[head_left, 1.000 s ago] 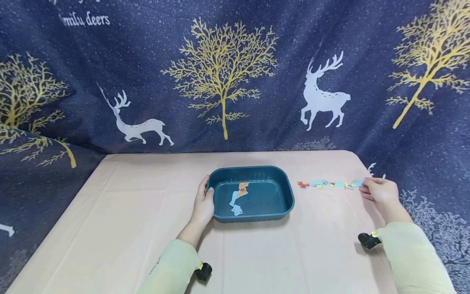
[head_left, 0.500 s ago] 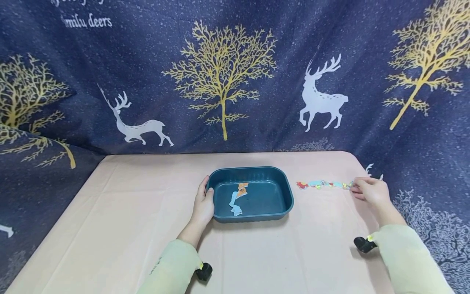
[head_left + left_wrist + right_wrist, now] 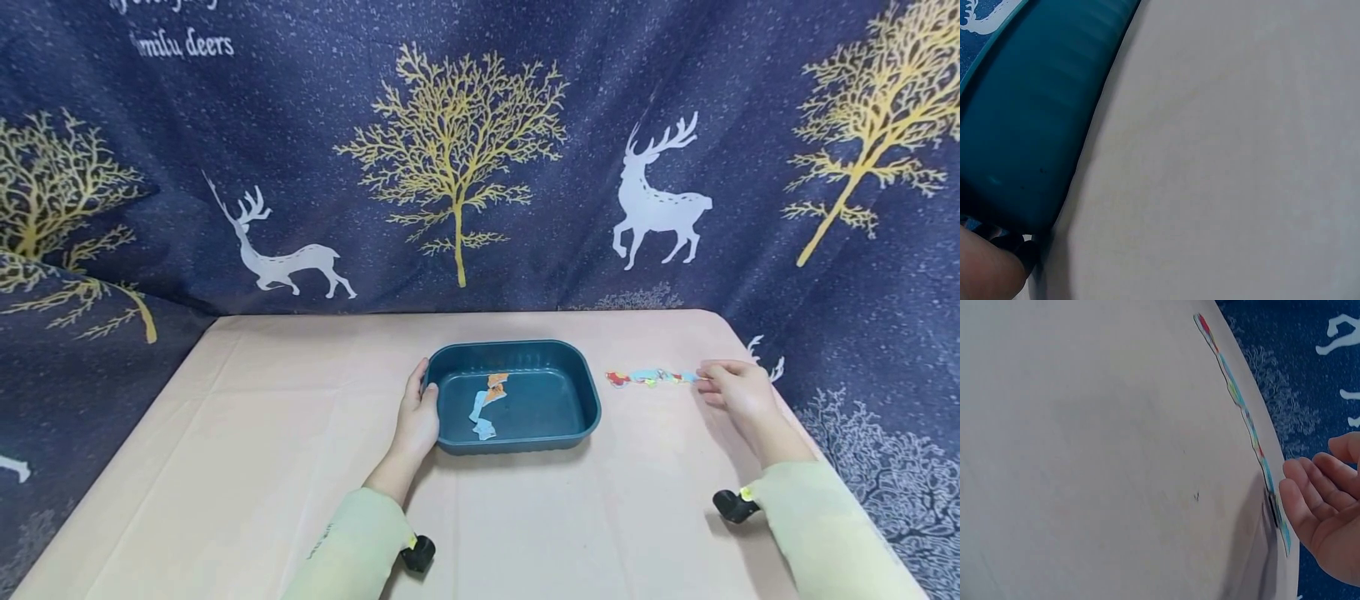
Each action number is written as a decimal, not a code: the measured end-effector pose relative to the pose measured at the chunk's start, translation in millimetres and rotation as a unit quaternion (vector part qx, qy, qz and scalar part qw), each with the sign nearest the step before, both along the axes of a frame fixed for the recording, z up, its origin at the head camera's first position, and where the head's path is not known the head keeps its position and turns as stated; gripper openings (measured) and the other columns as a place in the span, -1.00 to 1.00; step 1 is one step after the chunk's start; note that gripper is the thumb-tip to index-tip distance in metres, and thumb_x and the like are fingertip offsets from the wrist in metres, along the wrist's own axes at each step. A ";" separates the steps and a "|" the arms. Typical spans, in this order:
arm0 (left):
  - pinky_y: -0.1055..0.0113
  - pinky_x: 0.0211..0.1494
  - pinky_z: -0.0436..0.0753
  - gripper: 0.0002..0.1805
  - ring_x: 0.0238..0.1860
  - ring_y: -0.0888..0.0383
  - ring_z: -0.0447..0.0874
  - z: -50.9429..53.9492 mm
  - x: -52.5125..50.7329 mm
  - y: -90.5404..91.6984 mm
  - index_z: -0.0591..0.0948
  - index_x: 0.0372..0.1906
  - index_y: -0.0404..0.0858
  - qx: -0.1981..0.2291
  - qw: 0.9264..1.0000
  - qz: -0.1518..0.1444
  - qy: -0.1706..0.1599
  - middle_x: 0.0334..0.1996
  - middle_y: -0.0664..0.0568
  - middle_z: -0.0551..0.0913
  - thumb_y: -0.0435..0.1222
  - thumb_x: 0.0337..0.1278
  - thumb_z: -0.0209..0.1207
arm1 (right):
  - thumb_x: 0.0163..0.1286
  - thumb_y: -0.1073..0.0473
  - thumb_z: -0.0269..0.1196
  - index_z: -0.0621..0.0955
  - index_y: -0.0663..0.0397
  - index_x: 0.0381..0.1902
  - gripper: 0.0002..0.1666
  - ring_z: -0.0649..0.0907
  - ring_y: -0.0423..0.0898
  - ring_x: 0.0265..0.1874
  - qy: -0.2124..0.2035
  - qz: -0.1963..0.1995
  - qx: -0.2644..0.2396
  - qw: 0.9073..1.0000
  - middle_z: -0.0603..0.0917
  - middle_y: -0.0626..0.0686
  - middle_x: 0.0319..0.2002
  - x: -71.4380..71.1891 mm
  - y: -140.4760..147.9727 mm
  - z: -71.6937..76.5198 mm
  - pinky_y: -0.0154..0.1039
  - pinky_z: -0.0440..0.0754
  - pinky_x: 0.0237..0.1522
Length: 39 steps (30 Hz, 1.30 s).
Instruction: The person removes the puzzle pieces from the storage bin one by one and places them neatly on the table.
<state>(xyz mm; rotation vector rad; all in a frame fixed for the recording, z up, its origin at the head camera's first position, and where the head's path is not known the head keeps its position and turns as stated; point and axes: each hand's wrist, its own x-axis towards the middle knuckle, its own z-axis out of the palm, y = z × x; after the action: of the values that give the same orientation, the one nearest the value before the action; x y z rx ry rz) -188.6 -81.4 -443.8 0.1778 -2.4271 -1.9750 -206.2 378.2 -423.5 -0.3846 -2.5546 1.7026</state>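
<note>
A dark teal plastic basin (image 3: pixel 517 447) sits mid-table. My left hand (image 3: pixel 415 423) grips its left side, thumb at the rim and fingers against the outer wall. In the left wrist view the thumb (image 3: pixel 988 265) shows at a corner of the basin. Inside lie orange paper scraps (image 3: pixel 495 388) and light-blue paper scraps (image 3: pixel 484 429). To the right, a thin row of colourful paper pieces (image 3: pixel 645 376) in red, blue and yellow stretches across the tabletop. My right hand (image 3: pixel 742 404) is over its right end, its fingers (image 3: pixel 1300 509) loosely bent with nothing seen between them.
A pale pink cloth (image 3: pixel 225 467) covers the table. Behind and beside it hangs a dark blue backdrop (image 3: pixel 525 250) with printed deer and trees. Black wrist devices (image 3: pixel 418 553) stick out beneath both light-green sleeves (image 3: pixel 832 525). The table's right edge lies close to the right hand.
My right hand has moved left along the row of paper pieces, covering or passing over its right end. The left hand and the basin have stayed in place.
</note>
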 end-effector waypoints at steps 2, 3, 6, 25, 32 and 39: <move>-0.05 0.51 0.00 -0.45 0.51 -0.10 -0.12 -0.2 -0.2 -0.2 -0.01 0.49 -0.12 0.000 1.000 0.001 0.000 0.51 -0.06 -0.03 -0.27 0.48 -0.30 | 0.46 0.12 -0.04 0.29 0.57 0.23 -0.39 0.69 -0.41 -0.46 0.006 0.009 0.000 1.000 0.62 -0.45 -0.51 1.1 -4.1 1.3 -0.37 0.71 -0.36; -0.05 0.52 0.00 -0.45 0.51 -0.09 -0.12 -0.4 -0.3 -0.2 -0.01 0.49 -0.12 0.001 1.000 0.002 0.000 0.51 -0.06 -0.03 -0.27 0.48 -0.30 | 0.46 0.12 -0.04 0.30 0.58 0.22 -0.39 0.69 -0.40 -0.47 0.010 0.014 0.000 1.000 0.62 -0.45 -0.50 1.4 -6.1 1.9 -0.38 0.71 -0.37; -0.04 0.52 0.00 -0.45 0.51 -0.09 -0.12 -1.0 -0.5 0.2 -0.01 0.49 -0.12 0.001 1.000 0.003 0.001 0.51 -0.06 -0.02 -0.26 0.48 -0.30 | 0.45 0.14 -0.01 0.36 0.55 0.16 -0.45 0.69 -0.38 -0.48 0.024 0.030 -0.014 0.999 0.64 -0.45 -0.49 2.6 -13.0 4.4 -0.38 0.71 -0.41; -0.03 0.52 -0.01 -0.45 0.51 -0.07 -0.10 -3.8 -2.2 -0.3 0.00 0.49 -0.12 0.008 1.000 0.004 0.008 0.50 -0.06 0.00 -0.27 0.47 -0.30 | 0.47 0.09 0.02 0.25 0.62 0.24 -0.33 0.70 -0.39 -0.32 0.029 0.121 -0.047 0.991 0.68 -0.34 -0.31 -1.5 -61.6 25.7 -0.28 0.72 -0.22; -0.03 0.53 -0.02 -0.45 0.51 -0.07 -0.11 -3.9 -2.5 -0.6 -0.01 0.49 -0.16 0.007 1.000 0.003 0.010 0.51 -0.06 -0.01 -0.27 0.47 -0.31 | 0.46 0.06 0.05 0.32 0.57 0.22 -0.35 0.69 -0.39 -0.31 0.036 0.135 -0.034 0.990 0.68 -0.31 -0.31 -4.7 -77.9 28.3 -0.32 0.72 -0.23; -0.03 0.53 -0.01 -0.45 0.51 -0.06 -0.11 -3.6 -2.8 0.3 0.00 0.49 -0.14 0.007 1.000 0.004 0.010 0.51 -0.04 -0.01 -0.27 0.47 -0.31 | 0.44 0.01 0.08 0.34 0.52 0.23 -0.33 0.69 -0.37 -0.25 0.037 0.152 -0.030 0.987 0.72 -0.07 -0.13 -5.2 -92.2 34.0 -0.25 0.71 -0.13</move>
<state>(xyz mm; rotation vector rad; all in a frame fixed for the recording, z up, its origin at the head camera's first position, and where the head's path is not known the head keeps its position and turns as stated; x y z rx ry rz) -191.4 -81.0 -447.4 0.1663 -2.3974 -1.9824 -211.4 286.0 -389.5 0.0715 -2.6217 1.8486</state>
